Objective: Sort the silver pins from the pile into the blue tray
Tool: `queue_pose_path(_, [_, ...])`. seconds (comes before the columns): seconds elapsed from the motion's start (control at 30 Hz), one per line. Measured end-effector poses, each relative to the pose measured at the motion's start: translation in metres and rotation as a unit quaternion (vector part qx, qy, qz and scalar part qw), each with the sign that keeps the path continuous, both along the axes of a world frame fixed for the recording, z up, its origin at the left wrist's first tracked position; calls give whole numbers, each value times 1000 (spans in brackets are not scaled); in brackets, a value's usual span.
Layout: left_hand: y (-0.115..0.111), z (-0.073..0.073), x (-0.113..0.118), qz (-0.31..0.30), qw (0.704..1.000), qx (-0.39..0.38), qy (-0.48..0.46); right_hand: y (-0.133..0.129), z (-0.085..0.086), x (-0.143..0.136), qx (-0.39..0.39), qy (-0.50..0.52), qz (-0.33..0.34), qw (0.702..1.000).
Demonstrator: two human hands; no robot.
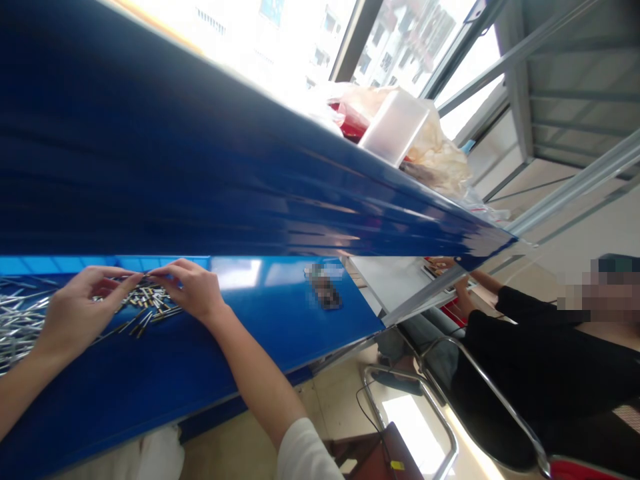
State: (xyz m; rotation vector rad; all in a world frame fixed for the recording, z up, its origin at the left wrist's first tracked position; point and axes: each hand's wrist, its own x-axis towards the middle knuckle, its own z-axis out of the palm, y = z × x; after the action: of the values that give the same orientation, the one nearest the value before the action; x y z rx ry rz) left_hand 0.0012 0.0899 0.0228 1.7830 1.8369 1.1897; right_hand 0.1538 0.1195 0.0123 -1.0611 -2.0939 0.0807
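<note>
My left hand (pixel 83 308) is closed in a pinch above the blue table (pixel 200 373), its fingertips meeting those of my right hand (pixel 193 287). Whatever sits between the fingertips is too small to name. Under and behind both hands lies a heap of thin metal rods (pixel 145 303), some with brass-coloured ends. A larger pile of silvery rods (pixel 20 323) spreads at the far left, partly hidden by my left hand and wrist.
A phone-like object (pixel 325 291) lies on the table to the right. A blue shelf (pixel 200 153) crosses above, bearing bags and a white plastic box (pixel 395 128). A seated person in black (pixel 545 367) works at the right, near metal-framed chairs (pixel 445 413).
</note>
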Motion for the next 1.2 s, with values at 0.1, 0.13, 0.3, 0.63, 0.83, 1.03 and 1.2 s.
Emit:
queue_pose_path(0.1, [-1,1,0,-19,1000,18,15,0,0,2,-9,1,-2,1000])
queue_pose_path(0.13, [-1,1,0,-22,999,22,19,0,0,2,-10,2,-2,1000])
queue_pose_path(0.3, [2,-6,-4,-20,999,35,36,-1,1,1,-10,4,0,1000])
queue_pose_path(0.63, [7,-18,-8,-23,989,94,108,5,-4,2,-6,13,5,1000])
queue_pose_path(0.83, [10,-21,-11,-17,988,120,100,4,-5,0,-15,23,8,1000])
queue_pose_path(1.03, [11,-25,-16,-23,988,117,100,4,-8,-3,-4,22,8,1000])
queue_pose_path(1.2, [12,-25,-16,-23,991,93,93,3,-6,-4,-13,27,-3,1000])
